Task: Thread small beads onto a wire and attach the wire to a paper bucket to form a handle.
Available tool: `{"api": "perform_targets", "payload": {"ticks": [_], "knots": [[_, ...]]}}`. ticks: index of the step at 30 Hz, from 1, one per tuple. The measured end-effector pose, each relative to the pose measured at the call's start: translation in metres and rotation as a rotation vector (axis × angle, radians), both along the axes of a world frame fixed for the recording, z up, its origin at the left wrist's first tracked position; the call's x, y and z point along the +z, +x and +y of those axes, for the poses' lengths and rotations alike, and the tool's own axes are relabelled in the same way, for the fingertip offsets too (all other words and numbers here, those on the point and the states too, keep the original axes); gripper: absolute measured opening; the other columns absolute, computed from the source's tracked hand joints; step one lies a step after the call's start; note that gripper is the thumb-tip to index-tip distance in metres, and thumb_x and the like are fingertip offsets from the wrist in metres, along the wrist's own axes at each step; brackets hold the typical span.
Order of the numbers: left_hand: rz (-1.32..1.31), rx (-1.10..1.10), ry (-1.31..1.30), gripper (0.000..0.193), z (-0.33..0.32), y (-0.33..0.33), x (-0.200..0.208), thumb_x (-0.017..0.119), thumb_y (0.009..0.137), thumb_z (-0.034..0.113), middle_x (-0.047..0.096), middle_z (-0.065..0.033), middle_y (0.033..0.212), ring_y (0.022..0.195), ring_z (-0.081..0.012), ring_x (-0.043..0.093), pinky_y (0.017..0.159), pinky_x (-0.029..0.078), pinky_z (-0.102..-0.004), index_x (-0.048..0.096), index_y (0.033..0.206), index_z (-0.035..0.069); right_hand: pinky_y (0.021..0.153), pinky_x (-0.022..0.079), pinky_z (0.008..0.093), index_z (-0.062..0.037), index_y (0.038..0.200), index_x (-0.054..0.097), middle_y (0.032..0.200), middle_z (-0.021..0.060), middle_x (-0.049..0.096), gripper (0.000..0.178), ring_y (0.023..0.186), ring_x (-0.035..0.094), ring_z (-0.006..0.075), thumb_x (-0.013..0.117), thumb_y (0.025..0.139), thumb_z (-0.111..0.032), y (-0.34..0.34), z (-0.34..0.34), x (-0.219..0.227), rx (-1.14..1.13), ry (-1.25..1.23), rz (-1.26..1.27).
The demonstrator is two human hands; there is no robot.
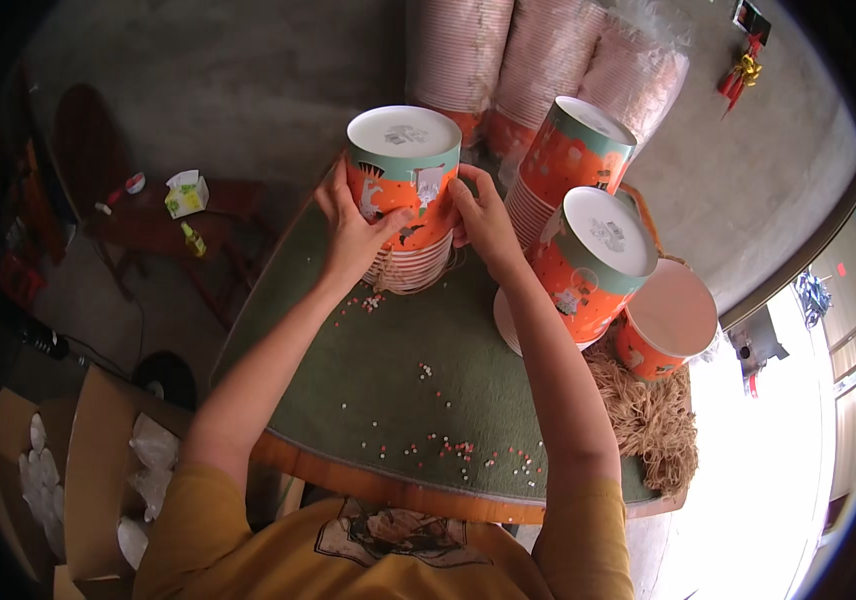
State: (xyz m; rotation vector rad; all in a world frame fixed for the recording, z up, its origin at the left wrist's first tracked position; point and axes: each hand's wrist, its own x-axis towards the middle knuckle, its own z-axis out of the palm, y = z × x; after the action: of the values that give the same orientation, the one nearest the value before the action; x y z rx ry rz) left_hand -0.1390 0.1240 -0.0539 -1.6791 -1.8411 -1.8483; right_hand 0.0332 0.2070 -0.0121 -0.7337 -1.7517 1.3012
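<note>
Reference landmark: the held cup stack (404, 190) on the round green tabletop (348, 380). On the person's side of it the tabletop is open — only small scattered beads (448, 445) lie there. To its right, three further cup stacks (588, 265) stand close together, with a heap of straw-coloured twine (648, 415) beside them, blocking passage. Beyond it, wrapped cup sleeves (538, 60) lean in. Both hands (353, 235) flank it; to its left, the tabletop edge is near.

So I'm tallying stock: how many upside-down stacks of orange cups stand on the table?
3 for sure: one between both hands, one behind to the right, one nearer at right. A fourth cup lies tilted beside it; others may be hidden.
</note>
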Motion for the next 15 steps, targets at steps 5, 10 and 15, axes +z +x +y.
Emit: {"api": "perform_targets", "payload": {"ticks": [5, 10, 15], "knots": [[0.000, -0.065, -0.016, 0.112, 0.001, -0.002, 0.001, 0.084, 0.072, 0.041, 0.022, -0.0231, 0.138, 0.131, -0.0371, 0.027, 0.107, 0.034, -0.0476, 0.012, 0.148, 0.002, 0.046, 0.044, 0.0268, -0.0050, 0.131, 0.038, 0.074, 0.0077, 0.061, 0.042, 0.053, 0.055, 0.0114, 0.050, 0.100, -0.031, 0.002, 0.002, -0.010, -0.023, 0.061, -0.043], [0.011, -0.090, -0.032, 0.112, 0.004, -0.016, -0.006, 0.083, 0.072, 0.045, 0.023, -0.0236, 0.138, 0.131, -0.0369, 0.026, 0.108, 0.033, -0.0480, 0.013, 0.148, 0.001, 0.048, 0.047, 0.0295, -0.0054, 0.132, 0.035, 0.076, 0.0115, 0.064, 0.044, 0.053, 0.059, 0.0159, 0.050, 0.100, -0.032, -0.003, -0.006, -0.018, -0.072, 0.126, -0.093], [0.012, -0.113, -0.038, 0.114, 0.005, -0.016, -0.007, 0.081, 0.071, 0.050, 0.024, -0.0241, 0.139, 0.133, -0.0370, 0.023, 0.109, 0.031, -0.0495, 0.013, 0.148, 0.002, 0.048, 0.049, 0.0307, -0.0064, 0.132, 0.031, 0.077, 0.0128, 0.064, 0.045, 0.053, 0.060, 0.0182, 0.048, 0.101, -0.033, -0.005, -0.007, -0.023, -0.073, 0.138, -0.118]]}}
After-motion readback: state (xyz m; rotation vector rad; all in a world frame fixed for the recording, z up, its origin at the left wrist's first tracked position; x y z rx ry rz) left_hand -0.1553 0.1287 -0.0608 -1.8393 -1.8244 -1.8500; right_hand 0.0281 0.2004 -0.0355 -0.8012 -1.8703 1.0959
